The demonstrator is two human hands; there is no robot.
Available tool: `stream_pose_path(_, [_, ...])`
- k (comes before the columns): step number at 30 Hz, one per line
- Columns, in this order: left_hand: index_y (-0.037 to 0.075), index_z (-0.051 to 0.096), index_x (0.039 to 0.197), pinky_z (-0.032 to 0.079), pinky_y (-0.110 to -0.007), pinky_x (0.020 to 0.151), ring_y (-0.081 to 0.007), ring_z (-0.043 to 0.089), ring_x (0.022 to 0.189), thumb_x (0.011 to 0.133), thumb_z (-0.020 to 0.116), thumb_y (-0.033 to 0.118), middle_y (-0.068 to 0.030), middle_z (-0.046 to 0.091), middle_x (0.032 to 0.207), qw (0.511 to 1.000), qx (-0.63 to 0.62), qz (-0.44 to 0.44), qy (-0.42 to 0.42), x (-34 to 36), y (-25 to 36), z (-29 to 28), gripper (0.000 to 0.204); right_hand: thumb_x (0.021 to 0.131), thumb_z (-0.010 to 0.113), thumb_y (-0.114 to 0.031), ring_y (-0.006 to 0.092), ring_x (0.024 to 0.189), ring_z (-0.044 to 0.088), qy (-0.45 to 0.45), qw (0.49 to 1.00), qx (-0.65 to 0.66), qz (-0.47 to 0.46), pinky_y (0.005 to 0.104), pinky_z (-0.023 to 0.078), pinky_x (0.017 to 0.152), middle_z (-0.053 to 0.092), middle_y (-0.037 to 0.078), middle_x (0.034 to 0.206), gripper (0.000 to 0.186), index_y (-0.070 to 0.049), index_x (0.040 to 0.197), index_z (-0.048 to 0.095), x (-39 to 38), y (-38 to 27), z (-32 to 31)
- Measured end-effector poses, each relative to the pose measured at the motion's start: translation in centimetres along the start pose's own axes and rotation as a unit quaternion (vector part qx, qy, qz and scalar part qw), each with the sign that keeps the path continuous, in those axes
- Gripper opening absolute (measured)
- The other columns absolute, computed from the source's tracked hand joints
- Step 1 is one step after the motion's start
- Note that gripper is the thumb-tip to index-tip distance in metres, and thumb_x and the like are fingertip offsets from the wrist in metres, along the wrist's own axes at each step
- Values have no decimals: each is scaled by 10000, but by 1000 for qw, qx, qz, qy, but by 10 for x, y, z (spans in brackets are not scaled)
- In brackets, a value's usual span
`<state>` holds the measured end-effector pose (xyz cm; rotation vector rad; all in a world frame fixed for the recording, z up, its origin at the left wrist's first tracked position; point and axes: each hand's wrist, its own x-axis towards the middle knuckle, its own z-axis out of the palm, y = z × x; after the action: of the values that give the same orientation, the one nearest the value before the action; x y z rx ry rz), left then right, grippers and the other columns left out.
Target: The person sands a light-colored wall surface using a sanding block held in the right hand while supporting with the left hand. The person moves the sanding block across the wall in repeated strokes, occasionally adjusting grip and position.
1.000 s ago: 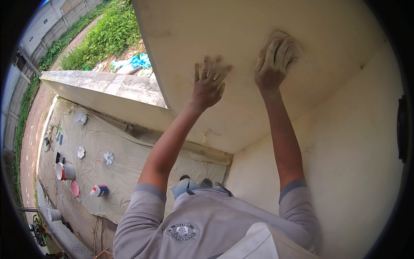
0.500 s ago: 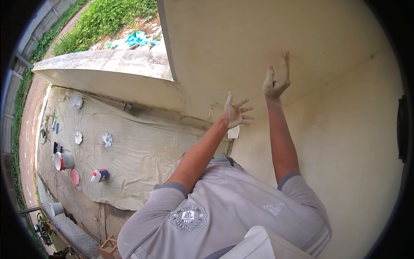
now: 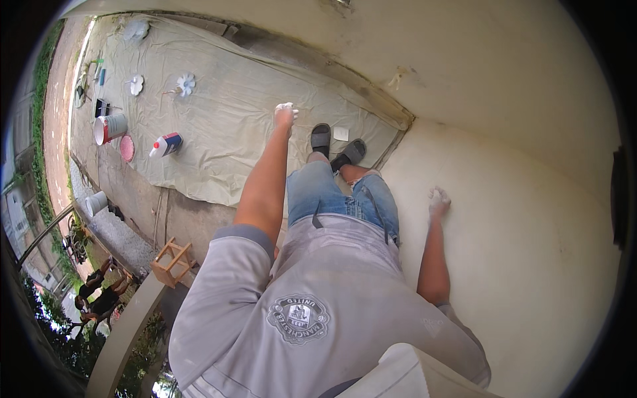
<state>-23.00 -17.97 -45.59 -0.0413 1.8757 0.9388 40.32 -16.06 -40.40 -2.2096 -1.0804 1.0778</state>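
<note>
Right hand (image 3: 438,199) lay against the cream wall (image 3: 531,219), fingers loosely bent, nothing seen in them. Left hand (image 3: 286,114) hung out over the drop cloth (image 3: 225,119); finger spread too small to tell

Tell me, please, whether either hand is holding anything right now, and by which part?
Nothing visible. The right hand rests flat against the cream wall; the left hand hangs free above the drop cloth.
</note>
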Motion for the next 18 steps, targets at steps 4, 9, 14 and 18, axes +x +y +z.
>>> stream_pose_path(4, [92,691,1369,529,-348,715,-162,738,912,1110,583,346,-94,808,1086,1000,7,1,-29,-20,-65,-39,379,1035,644,-99,203,905,826,-169,977,-131,6,328,649,848,847,147,1070,301,45,1262,780,9,15,82])
stream_pose_path(9, [66,703,1343,547,-301,729,-142,751,877,1132,587,293,-75,812,1080,995,-36,-69,67,-63,-199,-112,331,1022,640,-98,175,876,820,-340,867,-338,-140,318,635,849,853,141,1084,325,25,1288,781,26,7,195])
stream_pose_path(14, [130,710,1357,554,-295,764,-137,754,928,1129,607,335,-48,816,1109,954,-161,-180,179,-65,-336,-188,324,1020,702,-162,263,1037,821,-359,841,-325,-242,377,615,958,852,168,1125,332,-5,1297,793,46,-10,353])
stream_pose_path(18, [125,721,1358,550,-278,820,-127,745,955,1140,609,281,-44,807,1145,954,-124,-175,207,-44,-427,-231,291,1022,688,-156,349,1101,800,-374,750,-462,-289,440,609,1019,837,171,1182,312,-53,1292,807,80,50,483])
